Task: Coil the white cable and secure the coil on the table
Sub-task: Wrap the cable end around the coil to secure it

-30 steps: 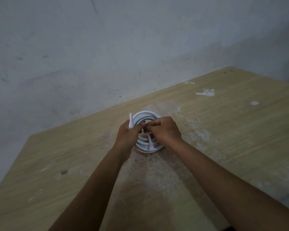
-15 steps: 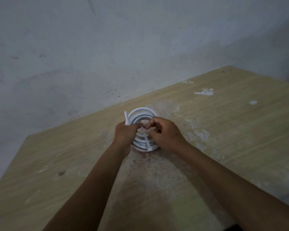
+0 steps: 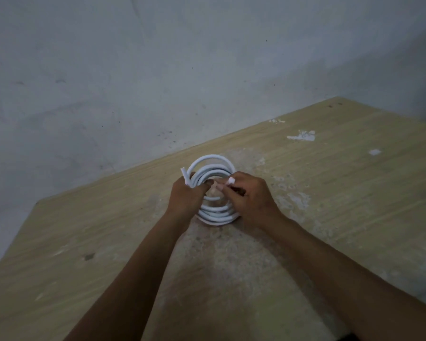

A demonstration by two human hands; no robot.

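The cable [image 3: 213,193] is seen wound into a coil of several turns, lying on the table [image 3: 354,193] toward its far edge, roughly midway along it, just short of the wall [image 3: 158,70]. The coil's left side is gripped by the left hand [image 3: 185,198], its fingers curled round the bundled turns, and one cut end [image 3: 185,177] is left sticking up above the knuckles. A small white piece [image 3: 228,183], perhaps the other end or a tie, is pinched by the right hand [image 3: 250,201] over the middle of the coil; which it is cannot be told.

The cable is judged light but fairly stiff and springy, with a smooth sheath likely to slip. The turns would probably spring open if let go, so hold is best taken across all the turns at one side, as is done by the left hand, while the fastening is worked at the opposite side.

The coil's right side is hidden under the right hand, and the fingertips of both hands are blurred. Any fastening already made cannot be made out.
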